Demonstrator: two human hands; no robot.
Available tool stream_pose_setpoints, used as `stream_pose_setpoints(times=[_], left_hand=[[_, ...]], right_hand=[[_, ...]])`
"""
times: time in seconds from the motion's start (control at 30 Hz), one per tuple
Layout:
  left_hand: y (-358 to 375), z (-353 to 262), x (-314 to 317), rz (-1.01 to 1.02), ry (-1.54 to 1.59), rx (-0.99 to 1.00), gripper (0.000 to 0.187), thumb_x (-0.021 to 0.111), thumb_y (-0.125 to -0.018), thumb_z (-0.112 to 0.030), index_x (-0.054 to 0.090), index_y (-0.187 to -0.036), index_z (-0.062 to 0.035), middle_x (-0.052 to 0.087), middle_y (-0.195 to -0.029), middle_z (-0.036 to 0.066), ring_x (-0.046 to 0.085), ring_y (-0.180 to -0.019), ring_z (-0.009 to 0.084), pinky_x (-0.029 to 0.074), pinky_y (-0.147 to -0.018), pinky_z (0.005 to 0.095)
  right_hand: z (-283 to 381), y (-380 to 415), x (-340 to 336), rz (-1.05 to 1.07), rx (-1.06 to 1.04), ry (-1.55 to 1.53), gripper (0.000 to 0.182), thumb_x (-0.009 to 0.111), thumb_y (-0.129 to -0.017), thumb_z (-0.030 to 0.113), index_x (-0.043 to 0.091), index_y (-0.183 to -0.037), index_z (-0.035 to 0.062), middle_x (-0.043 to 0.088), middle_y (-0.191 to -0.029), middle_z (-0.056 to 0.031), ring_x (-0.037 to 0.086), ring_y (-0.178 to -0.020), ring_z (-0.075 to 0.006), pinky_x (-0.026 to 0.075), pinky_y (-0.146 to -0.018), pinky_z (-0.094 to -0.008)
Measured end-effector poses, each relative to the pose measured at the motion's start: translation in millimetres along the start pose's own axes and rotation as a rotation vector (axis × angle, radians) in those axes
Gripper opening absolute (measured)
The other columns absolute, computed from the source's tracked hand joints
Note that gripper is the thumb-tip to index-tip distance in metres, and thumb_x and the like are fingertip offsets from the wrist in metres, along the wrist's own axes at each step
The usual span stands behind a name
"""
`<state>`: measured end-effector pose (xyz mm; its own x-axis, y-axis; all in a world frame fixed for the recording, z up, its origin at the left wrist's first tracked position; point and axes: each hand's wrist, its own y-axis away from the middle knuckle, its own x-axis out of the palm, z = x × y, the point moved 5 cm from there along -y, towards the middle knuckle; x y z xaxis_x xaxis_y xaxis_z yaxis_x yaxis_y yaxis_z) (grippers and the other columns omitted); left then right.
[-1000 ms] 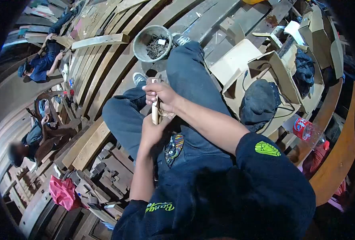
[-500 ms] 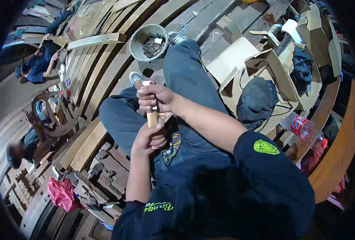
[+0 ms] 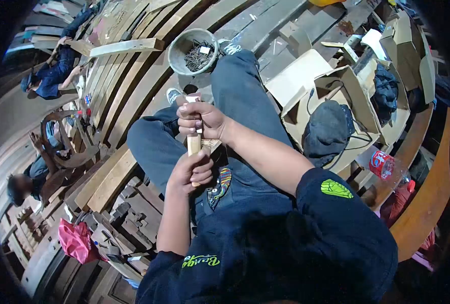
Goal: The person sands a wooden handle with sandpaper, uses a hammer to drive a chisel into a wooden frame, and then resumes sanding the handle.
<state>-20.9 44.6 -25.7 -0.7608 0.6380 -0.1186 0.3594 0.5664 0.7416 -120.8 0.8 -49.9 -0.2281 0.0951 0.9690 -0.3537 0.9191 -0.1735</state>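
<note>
A pale wooden handle (image 3: 194, 145) stands out of my left hand (image 3: 191, 172), whose fingers are wrapped round it; a pale end also shows below the fist. Directly above, my right hand (image 3: 200, 119) is closed on a narrow piece with dark and shiny parts, in line with the handle. Whether it is a blade joined to the handle cannot be made out. A white and brownish end pokes out past the right fist. Beside the handle, under the right wrist, lies a small flat tan piece (image 3: 212, 145), partly hidden. Both hands are above my crossed legs.
A bucket (image 3: 172, 54) of dark nail-like pieces stands by my foot. To the right are open cardboard boxes (image 3: 298, 71), a dark cap (image 3: 328, 129) with a cable, and a plastic bottle (image 3: 384, 166). Wooden beams (image 3: 113, 185) lie left; two other people sit beyond.
The view has shifted slightly. More of the pale handle shows between my fists, and its lower end now appears beneath my left hand. Both hands keep their grip.
</note>
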Motion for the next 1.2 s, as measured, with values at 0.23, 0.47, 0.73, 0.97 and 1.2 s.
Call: stream_pose_setpoints(times=[0.23,0.47,0.73,0.97,1.2], left_hand=[[-2,-1,3,-0.372,-0.720,0.283,0.034,0.066,-0.080,-0.023,0.049,-0.095,0.0023,0.064,-0.079,0.022,0.061,-0.079,0.0394,0.047,-0.066,0.0432],[3,4,1,-0.013,-0.088,0.156,0.028,0.065,-0.083,-0.021,0.046,-0.091,-0.0018,0.052,-0.063,0.004,0.049,-0.046,0.0157,0.038,-0.044,0.0274],[14,-1,12,0.089,0.199,-0.123,0.028,0.066,-0.083,-0.022,0.044,-0.074,-0.0073,0.045,-0.056,-0.002,0.038,-0.037,0.0089,0.029,-0.036,0.0228],[8,-10,-9,-0.497,-0.796,0.276,0.042,0.069,-0.078,-0.024,0.053,-0.103,0.0057,0.063,-0.075,0.009,0.060,-0.068,0.0265,0.047,-0.067,0.0377],[21,14,21,0.577,0.788,-0.327,0.026,0.067,-0.082,-0.023,0.048,-0.086,-0.0054,0.045,-0.060,-0.001,0.038,-0.041,0.0102,0.029,-0.038,0.0238]], right_hand=[[8,2,-40,-0.540,-0.216,0.378,0.023,0.057,-0.083,0.004,0.041,-0.070,0.0144,0.037,-0.057,0.0050,0.039,-0.045,-0.0058,0.039,-0.049,-0.0258],[-3,-2,-12,-0.139,0.016,0.070,0.026,0.052,-0.087,0.007,0.038,-0.067,0.0151,0.032,-0.053,0.0056,0.036,-0.043,-0.0050,0.035,-0.048,-0.0234],[1,6,-23,-0.341,-0.070,0.146,0.018,0.057,-0.084,0.006,0.044,-0.075,0.0138,0.037,-0.057,0.0042,0.040,-0.046,-0.0072,0.037,-0.049,-0.0257],[9,5,-40,-0.720,-0.297,0.422,0.021,0.055,-0.084,0.003,0.042,-0.071,0.0126,0.036,-0.055,0.0040,0.039,-0.046,-0.0061,0.037,-0.048,-0.0257],[5,8,0,-0.060,0.013,0.009,0.018,0.054,-0.084,0.006,0.042,-0.073,0.0131,0.032,-0.054,0.0049,0.036,-0.044,-0.0060,0.036,-0.048,-0.0251]])
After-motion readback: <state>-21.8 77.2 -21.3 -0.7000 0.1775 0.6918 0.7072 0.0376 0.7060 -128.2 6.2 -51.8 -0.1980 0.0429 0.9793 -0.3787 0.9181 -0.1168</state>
